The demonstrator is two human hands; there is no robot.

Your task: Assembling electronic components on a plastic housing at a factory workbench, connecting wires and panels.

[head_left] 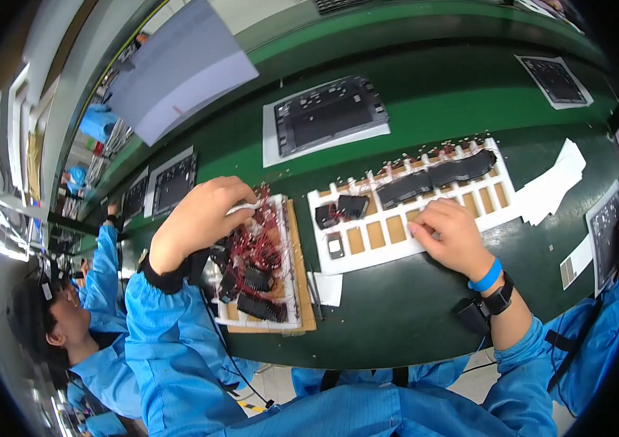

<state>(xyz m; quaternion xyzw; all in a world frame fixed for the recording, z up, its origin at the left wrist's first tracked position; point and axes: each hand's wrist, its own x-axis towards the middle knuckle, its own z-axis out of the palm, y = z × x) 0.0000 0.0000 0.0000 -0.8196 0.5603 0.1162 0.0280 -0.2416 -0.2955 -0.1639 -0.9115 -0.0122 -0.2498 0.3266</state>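
My left hand [204, 215] reaches over a white foam tray [294, 291] heaped with red wires [258, 247] and black ribbed parts [260, 307]. Its thumb and fingers are pinched together at the wires' upper end, and what lies between them is too small to make out. Over the front edge of a second white foam tray [368, 260], my right hand [449, 231] is closed with its fingers curled; whatever it may hold is hidden. That tray has brown-bottomed slots, a long black ribbed strip [437, 177] across its back row, and small black parts [353, 206] at its left end.
Behind the trays, a black flat panel [331, 113] rests on a white sheet on the green conveyor. White paper slips [553, 186] lie to the right, near another black panel [606, 237]. A black box [472, 315] sits by my right wrist. A co-worker [69, 320] is at the left.
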